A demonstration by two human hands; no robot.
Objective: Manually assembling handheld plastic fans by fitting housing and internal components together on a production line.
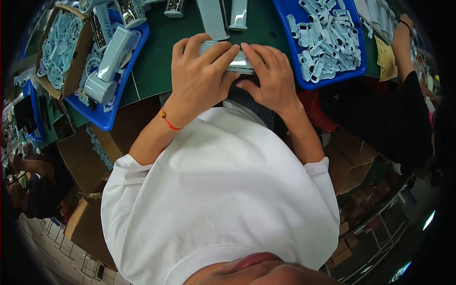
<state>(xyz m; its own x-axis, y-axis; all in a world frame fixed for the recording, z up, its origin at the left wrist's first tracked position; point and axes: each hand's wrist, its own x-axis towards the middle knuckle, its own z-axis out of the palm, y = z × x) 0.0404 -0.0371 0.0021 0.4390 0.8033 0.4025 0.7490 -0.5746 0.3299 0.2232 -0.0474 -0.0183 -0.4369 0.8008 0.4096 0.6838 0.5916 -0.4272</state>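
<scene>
A person in a white shirt (pixel 223 180), seen from above, holds a pale, glossy casing (pixel 241 64) in front of the body, at the near edge of a green table (pixel 156 66). The casing lies directly between the two hands, its long axis running roughly left to right, with the right end tipped slightly nearer the body. The left hand (pixel 202 69) is the closer of the two: its fingers bend over the casing's left and middle part, grasping it and hiding much of it. The right hand (pixel 271 76) comes in from the right, fingers bent around the right end and index fingertip at the far edge. Its thumb sits on the near side, just below the casing; whether this hand grips firmly or only steadies the piece, I cannot tell.

To the right, near the right hand, a blue tray (pixel 311 86) holds a heap of small pale parts (pixel 330 45) with dark oval spots. Farther left, a cardboard box (pixel 78 78) of pale ring-shaped parts (pixel 61 45) stands beside a second tray, also blue (pixel 107 122), with a long shiny housing (pixel 115 54) lying slanted across it. Beyond the hands, another long housing (pixel 212 19) points away from the body.
</scene>
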